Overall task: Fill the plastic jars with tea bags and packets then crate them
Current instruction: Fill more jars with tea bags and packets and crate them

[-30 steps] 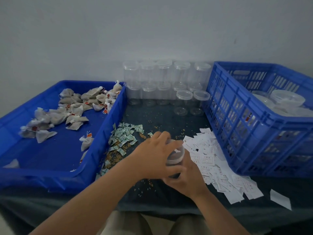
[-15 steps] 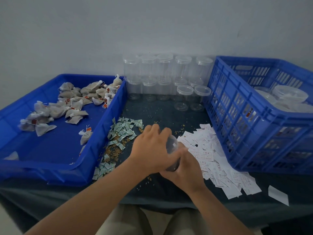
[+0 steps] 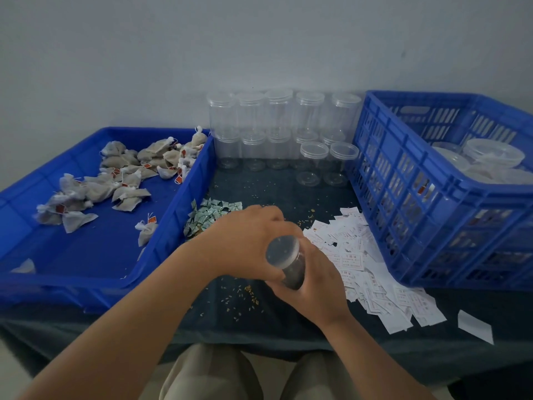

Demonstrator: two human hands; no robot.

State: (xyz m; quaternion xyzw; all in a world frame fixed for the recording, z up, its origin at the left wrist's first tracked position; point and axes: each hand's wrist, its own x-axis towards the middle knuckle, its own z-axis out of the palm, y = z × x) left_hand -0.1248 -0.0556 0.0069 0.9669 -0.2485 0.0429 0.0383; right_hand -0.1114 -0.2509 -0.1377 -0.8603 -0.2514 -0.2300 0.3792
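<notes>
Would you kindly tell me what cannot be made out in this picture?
1. What the jar holds, head view: left hand and right hand wrap it; blurred.
2. Print on white slips, head view: too small.
3. Blue crate, head view: right side cut off by the edge.

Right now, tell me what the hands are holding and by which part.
One lidded plastic jar, held by both hands: the left hand grips its upper end beside the lid, the right hand wraps its lower body.
</notes>
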